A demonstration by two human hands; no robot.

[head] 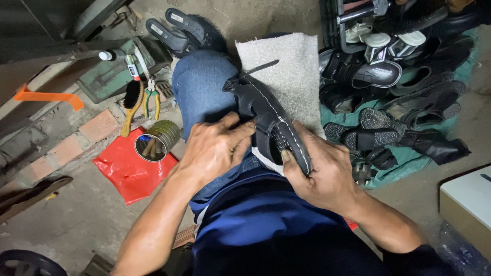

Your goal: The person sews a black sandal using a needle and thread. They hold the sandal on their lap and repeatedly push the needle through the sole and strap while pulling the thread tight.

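Below us, we see a rough grey concrete floor (76, 225), stained and dusty, with a band of bare brick (97, 125) running along its left side. We sit over it with jeans-clad knees (202, 82) raised, and a pale grey carpet scrap (294, 66) lies draped across our lap. To the right, a heap of black sandals (404, 87) spreads over a green sheet (409, 161), and a white box (468, 202) stands at the right edge. On the left, a red plastic bag (128, 171) lies flat on the floor, with an open tin can (158, 140) resting on its upper edge and a green metal box (115, 74) further up. Beside the can we find a wooden-handled brush (131, 105) and a pair of pliers (151, 99).

On the carpet scrap rests a black sandal (266, 115) with white stitching along its sole edge, lying on its side across our lap. Our left hand (215, 145) presses its fingers against the strap side, closed upon the sandal. Our right hand (319, 171) is clamped around the sole's near end, thumb on the stitched edge.
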